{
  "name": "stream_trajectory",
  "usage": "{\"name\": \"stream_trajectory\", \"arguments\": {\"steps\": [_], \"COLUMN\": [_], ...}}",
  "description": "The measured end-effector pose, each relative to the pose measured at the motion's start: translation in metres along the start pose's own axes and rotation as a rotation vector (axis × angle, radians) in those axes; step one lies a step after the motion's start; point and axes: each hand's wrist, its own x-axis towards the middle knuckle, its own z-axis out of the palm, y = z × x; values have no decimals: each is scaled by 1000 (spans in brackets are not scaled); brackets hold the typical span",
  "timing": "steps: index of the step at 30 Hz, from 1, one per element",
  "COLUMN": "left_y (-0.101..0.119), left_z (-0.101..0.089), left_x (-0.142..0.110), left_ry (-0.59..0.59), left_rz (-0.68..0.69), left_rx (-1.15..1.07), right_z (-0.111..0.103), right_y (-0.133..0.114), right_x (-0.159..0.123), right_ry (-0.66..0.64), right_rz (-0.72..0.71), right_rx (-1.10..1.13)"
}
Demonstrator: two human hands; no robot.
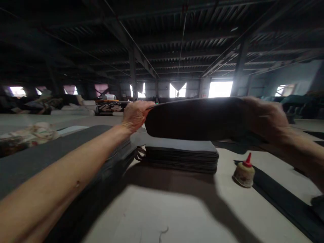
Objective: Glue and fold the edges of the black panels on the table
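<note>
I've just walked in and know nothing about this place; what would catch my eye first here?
Probably the dark sheet held up between the left hand and the right hand, across the middle of the view. Next might be the red-tipped squeeze bottle, right of a stack of dark pieces on the pale tabletop. Beyond, bright windows stand out beneath a dark ceiling.

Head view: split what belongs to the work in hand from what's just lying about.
In the work:
dark panel, held up between the left hand and right hand
stack of dark pieces on the table, probably

Apparently just lying about:
red-tipped bottle, right of the stack
dark strip beside the bottle
pale jumble, far left
</note>
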Motion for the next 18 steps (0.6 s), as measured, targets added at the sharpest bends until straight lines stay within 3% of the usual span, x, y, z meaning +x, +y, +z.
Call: {"name": "stream_trajectory", "arguments": {"steps": [3, 4, 6, 9, 11, 13, 15, 18], "left_y": [-16, -20, -25, -28, -29, -31, -34, -39], "left_z": [19, 31, 61, 114, 144, 164, 174, 173], "left_x": [4, -3, -26, -75, -106, -128, -138, -137], "left_ry": [211, 201, 70, -242, -358, -411, -428, -432], "left_rz": [45, 24, -66, -167, -195, -237, -278, -341], "left_rx": [-83, -103, -138, -205, -247, -290, -337, -419], "right_z": [12, 20, 45, 92, 118, 135, 142, 139], "right_y": [-7, -7, -4, 7, 13, 14, 12, 10], "right_x": [-3, -11, -36, -87, -119, -142, -153, -150], "right_ry": [107, 116, 77, -202, -492, -698, -768, -789], "right_rz": [-161, -203, -264, -242, -168, -67, 27, 135], "right_rx": [-213, -195, -125, -62, -31, 5, 37, 165]}}
